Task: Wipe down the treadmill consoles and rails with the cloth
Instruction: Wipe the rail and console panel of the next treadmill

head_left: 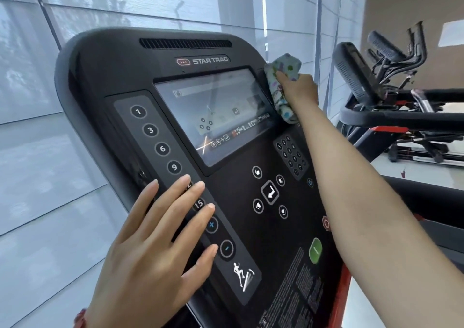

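In the head view, the treadmill console fills the middle of the frame, tilted so its top leans toward the upper left; the right hand, in the upper right of centre, grips the patterned cloth, bunched under curled fingers and pressed against the console's right edge just beside the screen, likely so the pad of fabric can rub along the frame without touching the display; the cloth's loose end hangs below the hand toward the number keypad; the left hand, at lower left, lies flat with fingers straight and spread across the strip of incline buttons, holding nothing, apparently bracing the panel against the push of wiping; at far right a second machine and a dark rail stand well apart, seemingly not yet wiped.
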### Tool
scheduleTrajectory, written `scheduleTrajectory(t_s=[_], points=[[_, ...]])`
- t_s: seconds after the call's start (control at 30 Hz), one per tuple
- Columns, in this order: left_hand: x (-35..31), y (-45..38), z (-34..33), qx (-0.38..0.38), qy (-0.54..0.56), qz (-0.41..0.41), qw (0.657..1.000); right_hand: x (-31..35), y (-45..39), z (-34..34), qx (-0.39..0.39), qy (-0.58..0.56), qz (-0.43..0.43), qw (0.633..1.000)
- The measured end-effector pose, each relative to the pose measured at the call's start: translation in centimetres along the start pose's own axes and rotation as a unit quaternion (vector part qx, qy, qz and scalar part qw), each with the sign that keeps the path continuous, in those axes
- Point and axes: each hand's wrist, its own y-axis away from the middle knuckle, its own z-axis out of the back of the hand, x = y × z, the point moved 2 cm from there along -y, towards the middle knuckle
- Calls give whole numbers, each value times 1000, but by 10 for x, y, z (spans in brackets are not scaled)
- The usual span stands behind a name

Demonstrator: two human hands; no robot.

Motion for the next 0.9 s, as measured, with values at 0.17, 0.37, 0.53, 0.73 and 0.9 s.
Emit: scheduleTrajectory(t_s=[0.17,0.37,0.53,0.73,0.9], points=[[-1,0,2,6,-4,4,1000,-53,25,24,-14,14,-39,999],[-1,1,1,1,-4,4,1000,-123,69,57,-30,38,-99,994],[-2,0,1,-11,-9,-2,1000,-109,95,55,-34,16,-85,996],[-3,0,-1,-26,-6,6,1000,-61,150,36,16,-13,7,1000],[-5,1,0,-31,-15,16,999,-24,205,26,49,-30,64,996]])
